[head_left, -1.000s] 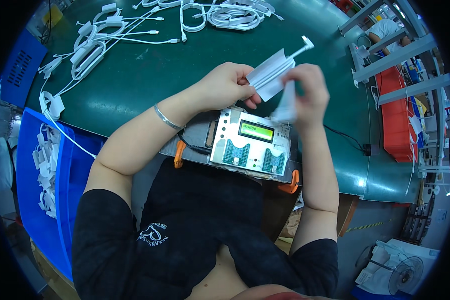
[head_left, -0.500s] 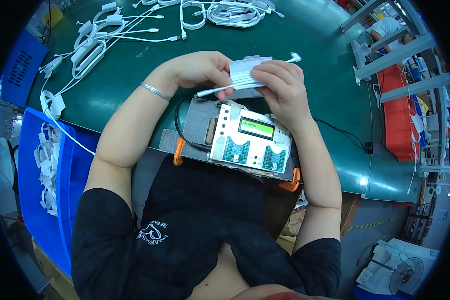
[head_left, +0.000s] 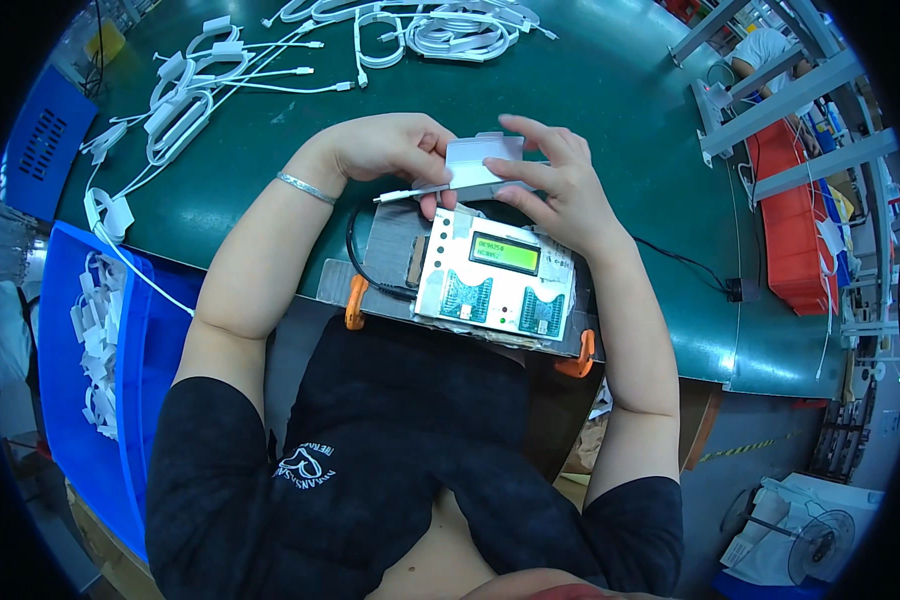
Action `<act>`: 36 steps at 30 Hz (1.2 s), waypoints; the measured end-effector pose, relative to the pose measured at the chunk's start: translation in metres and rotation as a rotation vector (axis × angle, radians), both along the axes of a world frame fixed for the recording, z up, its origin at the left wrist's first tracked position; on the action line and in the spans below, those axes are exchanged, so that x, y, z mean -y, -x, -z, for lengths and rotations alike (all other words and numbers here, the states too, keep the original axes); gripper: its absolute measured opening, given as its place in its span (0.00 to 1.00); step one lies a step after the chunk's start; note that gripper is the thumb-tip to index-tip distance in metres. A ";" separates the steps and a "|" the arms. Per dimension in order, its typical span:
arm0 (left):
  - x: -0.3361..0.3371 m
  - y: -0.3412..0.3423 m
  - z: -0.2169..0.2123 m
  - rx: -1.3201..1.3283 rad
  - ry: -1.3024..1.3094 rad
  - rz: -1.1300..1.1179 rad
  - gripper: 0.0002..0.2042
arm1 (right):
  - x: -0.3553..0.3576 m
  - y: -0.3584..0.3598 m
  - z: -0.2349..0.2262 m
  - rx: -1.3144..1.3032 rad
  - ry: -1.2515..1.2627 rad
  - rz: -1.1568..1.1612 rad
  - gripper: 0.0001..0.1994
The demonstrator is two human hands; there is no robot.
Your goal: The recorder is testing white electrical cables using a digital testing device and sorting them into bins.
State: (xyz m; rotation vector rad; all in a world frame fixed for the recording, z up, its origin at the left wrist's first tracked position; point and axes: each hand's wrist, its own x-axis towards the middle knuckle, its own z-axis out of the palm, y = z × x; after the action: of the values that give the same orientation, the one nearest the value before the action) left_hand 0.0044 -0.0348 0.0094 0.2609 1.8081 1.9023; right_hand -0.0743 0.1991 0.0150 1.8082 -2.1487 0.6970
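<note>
My left hand (head_left: 390, 150) and my right hand (head_left: 555, 185) together hold a white coiled cable bundle (head_left: 475, 165) wrapped in a paper band, just above a grey tester box (head_left: 495, 280) with a green lit display. A thin plug end (head_left: 395, 195) of the cable sticks out to the left under my left hand. The tester sits on a plate clamped to the green table's (head_left: 590, 90) near edge with orange clamps (head_left: 355, 300).
Several loose white cables (head_left: 185, 110) lie at the far left of the table and more (head_left: 440, 25) at the far middle. A blue bin (head_left: 90, 370) with white bundles stands at my left. Metal racks and a red bin (head_left: 795, 230) are at the right.
Both hands brought the cable bundle down from the table's right toward the tester. The bundle went from tilted and spread to flat and gripped closely over the tester's top edge.
</note>
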 end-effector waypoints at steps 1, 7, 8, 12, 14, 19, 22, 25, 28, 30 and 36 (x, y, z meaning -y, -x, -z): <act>-0.002 0.000 -0.001 0.000 0.002 -0.004 0.08 | 0.001 0.000 -0.001 -0.099 0.044 0.029 0.13; -0.014 0.006 -0.003 -0.122 0.450 -0.275 0.09 | 0.007 0.003 0.012 0.462 0.182 0.125 0.08; -0.016 0.007 -0.002 -0.122 0.447 -0.275 0.09 | 0.008 0.003 0.012 0.702 0.176 0.167 0.06; -0.017 0.012 0.010 -0.727 0.687 -0.460 0.09 | 0.009 0.012 0.015 0.573 0.153 0.282 0.06; -0.020 0.012 -0.001 -0.710 0.836 -0.370 0.08 | 0.010 0.015 0.016 0.574 0.118 0.340 0.06; -0.024 0.026 0.017 -0.691 1.011 -0.347 0.09 | 0.016 0.018 0.023 0.599 -0.023 0.395 0.06; -0.022 0.029 0.025 -0.711 1.029 -0.322 0.09 | 0.017 0.020 0.029 0.641 -0.041 0.373 0.06; -0.019 0.029 0.028 -0.671 0.969 -0.327 0.09 | 0.019 0.020 0.028 0.689 -0.049 0.369 0.06; -0.021 0.031 0.028 -0.627 0.954 -0.338 0.09 | 0.020 0.023 0.028 0.725 -0.078 0.380 0.06; -0.026 0.030 0.024 -0.631 0.973 -0.337 0.08 | 0.019 0.024 0.029 0.731 -0.085 0.392 0.06; -0.032 0.023 0.024 -0.820 0.949 -0.377 0.05 | 0.013 0.020 0.027 0.368 -0.096 0.303 0.07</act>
State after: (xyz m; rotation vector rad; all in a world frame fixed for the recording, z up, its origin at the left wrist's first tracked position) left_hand -0.0182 -0.0030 -0.0148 0.3993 3.2616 0.9237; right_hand -0.0939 0.1856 -0.0120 1.4319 -2.6586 0.9196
